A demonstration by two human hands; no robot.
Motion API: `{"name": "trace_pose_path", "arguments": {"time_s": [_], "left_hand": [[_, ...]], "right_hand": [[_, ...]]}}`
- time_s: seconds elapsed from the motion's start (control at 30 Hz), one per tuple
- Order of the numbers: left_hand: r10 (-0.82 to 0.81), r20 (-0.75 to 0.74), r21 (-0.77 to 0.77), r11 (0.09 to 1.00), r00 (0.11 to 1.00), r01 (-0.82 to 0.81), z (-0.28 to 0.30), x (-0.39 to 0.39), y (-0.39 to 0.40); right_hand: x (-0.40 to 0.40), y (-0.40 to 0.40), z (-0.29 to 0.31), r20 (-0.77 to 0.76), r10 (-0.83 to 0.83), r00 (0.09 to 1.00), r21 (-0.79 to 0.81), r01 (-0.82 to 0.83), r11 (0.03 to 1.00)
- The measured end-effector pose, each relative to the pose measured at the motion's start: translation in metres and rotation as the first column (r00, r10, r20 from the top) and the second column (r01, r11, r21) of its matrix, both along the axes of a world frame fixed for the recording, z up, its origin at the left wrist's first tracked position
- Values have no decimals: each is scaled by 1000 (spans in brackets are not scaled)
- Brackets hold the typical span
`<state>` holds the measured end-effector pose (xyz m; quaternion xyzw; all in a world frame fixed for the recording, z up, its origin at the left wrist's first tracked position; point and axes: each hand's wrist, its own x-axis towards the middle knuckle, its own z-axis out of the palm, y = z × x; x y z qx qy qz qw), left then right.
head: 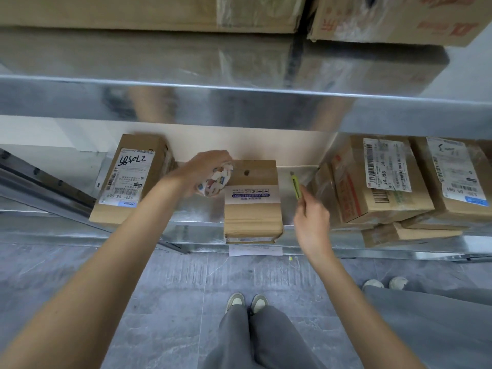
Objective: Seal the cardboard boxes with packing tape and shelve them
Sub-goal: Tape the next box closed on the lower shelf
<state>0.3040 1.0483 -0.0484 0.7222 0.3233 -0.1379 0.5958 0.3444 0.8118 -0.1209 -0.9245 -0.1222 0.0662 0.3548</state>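
A person is standing at a metal shelf (202, 211). The left hand (205, 171) is gripping a patterned tape roll (215, 181) beside the middle cardboard box (251, 206); the right hand (310, 214) is pinching a yellow cutter (295, 186). The box is overhanging the near edge and could tip off if nudged.

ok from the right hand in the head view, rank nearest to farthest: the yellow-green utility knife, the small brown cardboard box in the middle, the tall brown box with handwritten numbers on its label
1. Yellow-green utility knife: pinched in the right hand, pointing away over the metal shelf.
2. Small brown cardboard box: just left of it, mid-shelf.
3. Tall brown box with handwritten numbers: far left, past the left hand gripping a patterned tape roll.
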Motion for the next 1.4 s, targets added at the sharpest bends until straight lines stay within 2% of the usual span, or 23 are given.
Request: {"name": "trace_pose_path", "arguments": {"time_s": [0.07,0.1,0.17,0.23,0.33,0.4,0.5,0.57,0.7,0.8,0.93,1.03,1.1,1.13,1.17,1.23,1.3,1.4], "left_hand": [[135,86,87,986,987,-142,-21,-16,0],[230,137,82,967,964,-242,-29,-24,-4],[403,246,-18,911,882,-411,-44,-38,-15],[460,309,-61,883,832,-466,-53,-44,-26],[475,347,-75,873,809,-481,-60,-45,-35],[478,365,-91,872,799,-481,-63,-43,-38],[472,384,-95,875,794,-474,-68,-40,-36],[475,392,-97,873,788,-478,-68,-39,-37],[475,428,-106,871,769,-479,-66,-37,-43],[455,444,-85,879,772,-469,-69,-37,-45],[454,450,-101,882,769,-461,-70,-37,-46],[444,459,-94,885,770,-455,-70,-37,-46],[442,470,-92,886,765,-455,-69,-40,-46],[434,474,-88,889,766,-450,-68,-42,-46],[424,479,-80,893,769,-442,-66,-44,-46],[400,492,-61,902,773,-428,-64,-48,-47],[371,517,-49,912,771,-406,-61,-51,-48],[331,535,-45,930,778,-364,-59,-55,-50]], "right_hand": [[7,-2,-18,27,36,999,-141,-32,990],[9,-1,-25,54,59,997,-208,-47,977],[11,0,-39,78,131,988,-344,-97,934],[12,3,-49,58,178,982,-435,-136,890],[13,4,-59,72,221,973,-450,-166,877],[20,3,-61,126,239,963,-399,-172,901],[28,13,-37,187,168,968,-159,-139,977],[29,30,-8,80,183,980,-57,-179,982],[18,68,11,-148,356,923,-343,-385,857],[7,80,0,-127,340,932,-506,-356,785],[1,80,-3,-58,385,921,-508,-359,783],[0,81,4,-84,450,889,-485,-431,761],[4,83,12,-104,483,870,-446,-475,759],[6,85,14,-86,483,871,-391,-476,788],[8,87,16,-56,458,887,-282,-454,845],[8,93,18,-46,359,932,50,-357,933],[4,102,22,-107,311,944,259,-276,926],[-3,111,30,-128,280,952,354,-220,909]]}}
